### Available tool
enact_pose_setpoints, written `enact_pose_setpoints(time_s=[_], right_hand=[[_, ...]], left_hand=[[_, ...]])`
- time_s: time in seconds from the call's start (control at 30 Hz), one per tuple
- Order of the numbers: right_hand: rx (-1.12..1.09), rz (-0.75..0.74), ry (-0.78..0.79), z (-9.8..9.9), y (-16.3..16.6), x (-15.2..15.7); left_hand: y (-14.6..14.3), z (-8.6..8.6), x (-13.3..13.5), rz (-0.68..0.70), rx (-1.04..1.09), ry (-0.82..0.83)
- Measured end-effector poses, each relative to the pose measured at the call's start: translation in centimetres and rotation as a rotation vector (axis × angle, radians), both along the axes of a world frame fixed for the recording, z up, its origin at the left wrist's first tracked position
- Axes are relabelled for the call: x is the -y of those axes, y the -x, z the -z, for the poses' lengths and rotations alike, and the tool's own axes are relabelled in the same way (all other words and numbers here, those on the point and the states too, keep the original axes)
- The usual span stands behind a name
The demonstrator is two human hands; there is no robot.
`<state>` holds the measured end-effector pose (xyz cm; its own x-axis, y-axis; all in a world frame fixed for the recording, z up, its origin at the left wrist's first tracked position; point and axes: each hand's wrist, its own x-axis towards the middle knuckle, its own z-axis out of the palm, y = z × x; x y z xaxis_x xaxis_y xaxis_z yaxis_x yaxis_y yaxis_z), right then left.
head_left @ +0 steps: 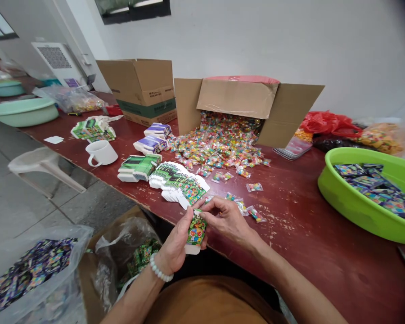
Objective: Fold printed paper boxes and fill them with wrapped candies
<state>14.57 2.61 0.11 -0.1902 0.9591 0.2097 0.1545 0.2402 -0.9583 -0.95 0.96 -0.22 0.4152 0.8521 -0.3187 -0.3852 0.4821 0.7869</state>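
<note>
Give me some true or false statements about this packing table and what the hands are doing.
1. The left hand and the right hand both grip a small green carton. True.
2. The tipped cardboard box spills candy packets onto the table. True.
3. The lime green basin is empty. False: it holds dark printed packets.
4. The left wrist wears a watch. False: it wears a white bead bracelet.

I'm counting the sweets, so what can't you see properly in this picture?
Head view:
- Small green printed cardboard box: the left hand and right hand cover its top, so its inside is hidden. Its print is too small to read.
- Tipped brown cardboard carton: its front flap hides how far back the sweets go.
- Lime-green plastic basin: cut off by the right edge.
</note>
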Motion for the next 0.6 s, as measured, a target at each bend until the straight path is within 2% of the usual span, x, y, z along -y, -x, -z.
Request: enact_pose_setpoints(time_s=[0.17, 0.23, 0.33, 0.43, 0.5, 0.6], right_hand=[[-0.203, -0.028, 0.226, 0.1, 0.2, -1.1], [-0.231, -0.024, 0.263, 0.1, 0.3, -1.2], [-0.159, 0.004, 0.178, 0.0, 0.2, -1.1], [-0.095, -0.085, 0.092, -0.3, -0.3, -0.6], [-0.017, -0.125, -0.004, -0.3, -0.5, -0.2], [0.181, -0.098, -0.175, -0.3, -0.4, 0.2]], left_hand=[[-0.2, 0.1, -0.1, -0.005, -0.090, -0.042], [0.0, 0.3, -0.2, 0.009, -0.112, -0.047], [0.2, 0.4, -0.1, 0.006, -0.092, -0.047], [0.1, 0.3, 0.0, -0.016, -0.062, -0.026], [-0.1, 0.2, 0.0, -0.030, -0.044, -0.017], [-0.7, 0.6, 0.1, -0.037, -0.024, -0.017]])
